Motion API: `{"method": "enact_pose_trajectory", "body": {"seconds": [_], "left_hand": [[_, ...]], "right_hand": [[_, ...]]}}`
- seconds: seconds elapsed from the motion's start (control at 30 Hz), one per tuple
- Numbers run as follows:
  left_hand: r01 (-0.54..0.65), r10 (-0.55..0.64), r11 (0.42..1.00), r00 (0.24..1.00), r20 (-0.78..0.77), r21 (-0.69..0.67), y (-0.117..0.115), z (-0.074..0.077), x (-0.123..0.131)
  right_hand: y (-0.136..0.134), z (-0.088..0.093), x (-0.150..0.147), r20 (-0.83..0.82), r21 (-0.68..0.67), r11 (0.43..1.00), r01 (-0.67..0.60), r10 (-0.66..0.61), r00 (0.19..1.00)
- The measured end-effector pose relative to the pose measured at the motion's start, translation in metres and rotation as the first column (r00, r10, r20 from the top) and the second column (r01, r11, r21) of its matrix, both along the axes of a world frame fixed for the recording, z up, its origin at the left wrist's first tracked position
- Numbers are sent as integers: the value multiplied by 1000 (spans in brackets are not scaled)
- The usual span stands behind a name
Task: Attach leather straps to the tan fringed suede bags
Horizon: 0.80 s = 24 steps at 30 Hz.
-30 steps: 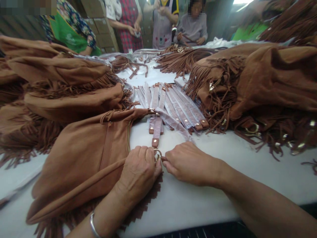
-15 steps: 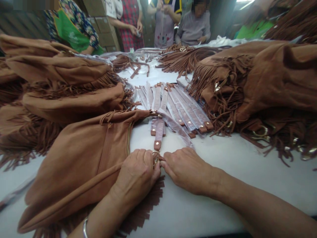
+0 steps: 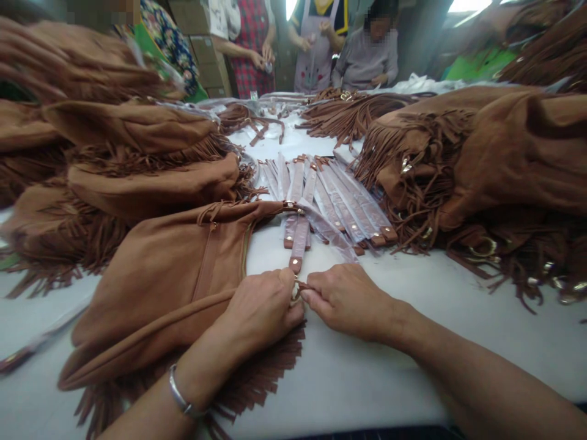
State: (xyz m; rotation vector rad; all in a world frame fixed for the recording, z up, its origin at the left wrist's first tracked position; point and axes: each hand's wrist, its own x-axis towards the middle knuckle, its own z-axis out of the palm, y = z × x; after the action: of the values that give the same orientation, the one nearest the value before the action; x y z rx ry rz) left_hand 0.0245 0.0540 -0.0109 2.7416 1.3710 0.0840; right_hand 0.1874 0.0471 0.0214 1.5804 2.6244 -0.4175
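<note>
Near front of the white table [image 3: 376, 391], centre-L, the brown bag [image 3: 156, 269] lies flat, its fringe [image 3: 266, 373] poking out past the L forearm. L hand [image 3: 263, 302] is clamped on the bag's end, knuckles up, thumb tucked below, hiding that corner & part of the gold ring [image 3: 296, 292]. R hand [image 3: 343, 299] is pinched together just beside it, fingers curled in, on what's prob. a thin brown strip [image 3: 304, 286]; most of it's covered by the fingers. Hands nearly meet, ring b/w them. L forearm, w/ silver bangle [image 3: 178, 391], slants up from bottom edge, cut off there; R forearm comes in from lower R, also cut off. Wrapped straps [image 3: 330, 195] fan out just beyond, some overlapped. Bag pile [image 3: 156, 183] on L is smeared by blur up top; bag heap [image 3: 518, 153] on R runs out of frame.
</note>
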Motion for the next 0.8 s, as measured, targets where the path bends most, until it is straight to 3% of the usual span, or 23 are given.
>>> {"method": "enact_pose_trajectory", "body": {"seconds": [0.13,0.2,0.27,0.43,0.57,0.7,0.77,0.8], "left_hand": [[-148,149,989,988,-41,20,-3,3,8],[-160,160,987,986,-53,2,-4,3,9],[-100,99,995,994,-47,-20,-3,4,6],[103,-105,993,994,-23,-51,-3,2,-3],[177,-178,983,984,-9,-41,-5,3,-7],[271,-271,963,963,8,-10,-9,1,-8],[215,-216,976,976,23,32,-11,-2,-7],[134,-136,989,990,37,57,-12,-3,-5]], "right_hand": [[1,6,4,-111,-21,1000,-9,7,994],[3,7,6,-207,-82,996,-34,16,978],[7,5,10,-352,-207,975,-80,3,936],[16,-9,17,-616,-486,851,-200,-171,769],[17,-15,18,-642,-586,778,-226,-276,715],[18,-14,19,-642,-645,705,-293,-294,708],[18,-12,17,-636,-633,726,-266,-292,714],[16,-11,16,-624,-604,767,-215,-288,726]]}}
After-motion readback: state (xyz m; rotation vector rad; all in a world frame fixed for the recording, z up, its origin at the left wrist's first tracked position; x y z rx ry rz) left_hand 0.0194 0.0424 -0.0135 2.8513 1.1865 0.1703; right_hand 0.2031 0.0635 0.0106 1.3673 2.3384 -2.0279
